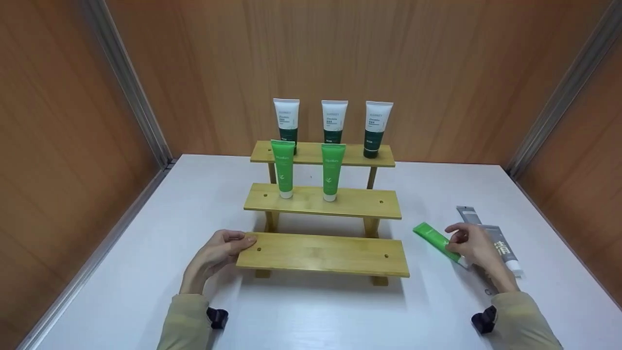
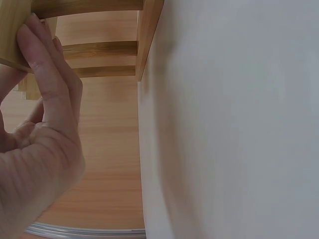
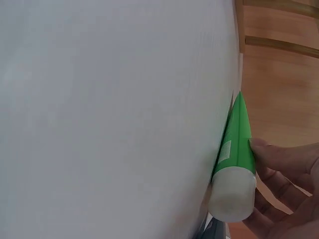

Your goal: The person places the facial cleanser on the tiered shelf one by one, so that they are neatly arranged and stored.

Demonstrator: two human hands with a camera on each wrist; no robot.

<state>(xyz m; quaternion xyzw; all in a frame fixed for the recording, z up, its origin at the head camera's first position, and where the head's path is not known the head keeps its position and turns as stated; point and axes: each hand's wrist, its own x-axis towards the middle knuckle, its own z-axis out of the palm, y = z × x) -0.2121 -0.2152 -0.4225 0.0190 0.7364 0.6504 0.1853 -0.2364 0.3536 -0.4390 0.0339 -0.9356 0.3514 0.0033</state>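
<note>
My left hand (image 1: 217,252) grips the left end of the lowest step on a three-tier wooden stand (image 1: 323,253), thumb on top; in the left wrist view the fingers (image 2: 50,74) lie against the board. At the right, my right hand (image 1: 477,245) pinches a green tube (image 1: 434,238) near its white cap, the tube lying slantwise on the table. The right wrist view shows the thumb against the tube's green side (image 3: 239,144), with other fingers partly hidden behind the cap. Two matching green tubes (image 1: 332,170) stand cap-down on the middle step.
Three white and dark green tubes (image 1: 379,127) stand on the top step. Grey tubes (image 1: 501,245) lie beside and partly behind my right hand. Wood-grain panels (image 1: 320,63) with metal corner posts (image 1: 133,78) enclose the white table (image 1: 204,194).
</note>
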